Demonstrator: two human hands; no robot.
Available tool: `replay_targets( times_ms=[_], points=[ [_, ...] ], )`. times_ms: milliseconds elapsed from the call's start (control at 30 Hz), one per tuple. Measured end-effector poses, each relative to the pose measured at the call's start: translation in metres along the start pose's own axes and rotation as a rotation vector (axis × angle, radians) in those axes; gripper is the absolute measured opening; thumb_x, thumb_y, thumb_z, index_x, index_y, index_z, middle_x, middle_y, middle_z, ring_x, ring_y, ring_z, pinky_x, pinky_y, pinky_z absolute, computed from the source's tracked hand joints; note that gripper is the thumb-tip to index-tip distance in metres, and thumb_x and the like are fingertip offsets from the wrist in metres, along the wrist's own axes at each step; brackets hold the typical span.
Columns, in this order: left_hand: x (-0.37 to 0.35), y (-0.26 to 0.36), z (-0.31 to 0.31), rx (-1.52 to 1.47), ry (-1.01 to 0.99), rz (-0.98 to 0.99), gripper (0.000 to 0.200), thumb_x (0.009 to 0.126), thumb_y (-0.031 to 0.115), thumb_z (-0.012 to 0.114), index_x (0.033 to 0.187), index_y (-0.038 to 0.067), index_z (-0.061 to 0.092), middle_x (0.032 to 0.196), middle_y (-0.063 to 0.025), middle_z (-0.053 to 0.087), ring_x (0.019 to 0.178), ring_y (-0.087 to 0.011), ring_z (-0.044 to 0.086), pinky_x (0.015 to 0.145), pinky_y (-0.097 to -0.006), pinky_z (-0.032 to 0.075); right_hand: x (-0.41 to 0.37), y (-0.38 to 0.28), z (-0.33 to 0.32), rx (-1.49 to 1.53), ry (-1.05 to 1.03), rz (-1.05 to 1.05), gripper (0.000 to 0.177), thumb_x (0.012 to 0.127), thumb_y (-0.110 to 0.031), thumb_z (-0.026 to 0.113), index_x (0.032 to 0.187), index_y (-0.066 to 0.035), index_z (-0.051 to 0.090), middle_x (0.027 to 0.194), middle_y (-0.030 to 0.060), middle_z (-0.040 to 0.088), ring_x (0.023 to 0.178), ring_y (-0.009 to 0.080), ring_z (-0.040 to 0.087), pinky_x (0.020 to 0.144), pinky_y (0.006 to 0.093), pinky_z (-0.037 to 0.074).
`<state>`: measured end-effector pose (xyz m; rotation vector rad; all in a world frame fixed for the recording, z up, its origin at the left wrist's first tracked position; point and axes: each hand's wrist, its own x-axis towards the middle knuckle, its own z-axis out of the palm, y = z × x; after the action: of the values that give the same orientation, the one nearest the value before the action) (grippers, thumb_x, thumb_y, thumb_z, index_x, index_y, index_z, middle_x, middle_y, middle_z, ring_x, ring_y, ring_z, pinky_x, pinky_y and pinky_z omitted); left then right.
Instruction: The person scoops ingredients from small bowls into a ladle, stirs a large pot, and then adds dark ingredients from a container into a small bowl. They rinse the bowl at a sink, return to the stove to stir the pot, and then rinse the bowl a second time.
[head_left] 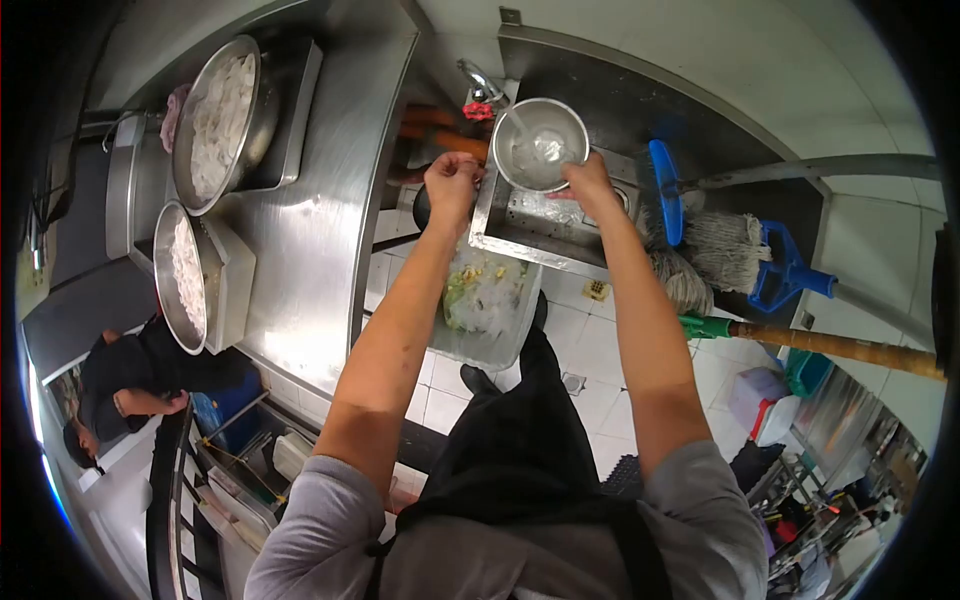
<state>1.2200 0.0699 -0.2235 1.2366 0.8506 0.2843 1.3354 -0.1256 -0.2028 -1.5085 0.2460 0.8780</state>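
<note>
- the step in hand, as i judge it: rinsing or filling the bowl [540, 145] under the tap [478, 78]. a thin stream runs from the spout into it and water is pooling at the bottom.
- the bowl is over the far end of the sink [520, 238], just under the spout and tipped a little toward me. it is clear of the sink floor.
- my right hand [590, 185] has the bowl by its near rim, fingers closed over the edge. the hand carries the whole weight.
- my right arm is stretched almost straight out over the sink, with the wrist bent up a little to meet the rim.
- my left hand [452, 182] is curled into a loose fist beside the sink's left corner, just below the red valve [478, 110] and not touching it. i cannot tell if anything is inside the fist.
- my left arm is also reaching forward, elbow slightly bent. it runs alongside the steel counter [310, 230] without resting on it.
- the next move, to my mind, calls for a steady right wrist so the water doesn't slop over the low side. the left hand would have to rise a short way to the valve to shut off the flow.
- if the bowl is to be emptied, the tilt should go into the sink. the lined bin [485, 300] of scraps sits just below its front edge.
</note>
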Motion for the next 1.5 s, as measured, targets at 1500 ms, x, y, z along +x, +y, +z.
replay_targets(
  times_ms=[1500],
  points=[
    [-0.293,-0.221,-0.369,1.487,-1.23,-0.365,0.045,0.079,0.033,0.075,0.11,0.001,0.066,0.098,-0.0247,0.068,0.096,-0.0367,0.066,0.084,-0.0471,0.052,-0.424,0.217,-0.157,-1.377,0.789,0.065,0.077,0.083,0.009,0.044,0.154,-0.02,0.031,0.149,0.0305,0.033,0.114,0.0442,0.055,0.094,0.0484,0.052]
  ],
)
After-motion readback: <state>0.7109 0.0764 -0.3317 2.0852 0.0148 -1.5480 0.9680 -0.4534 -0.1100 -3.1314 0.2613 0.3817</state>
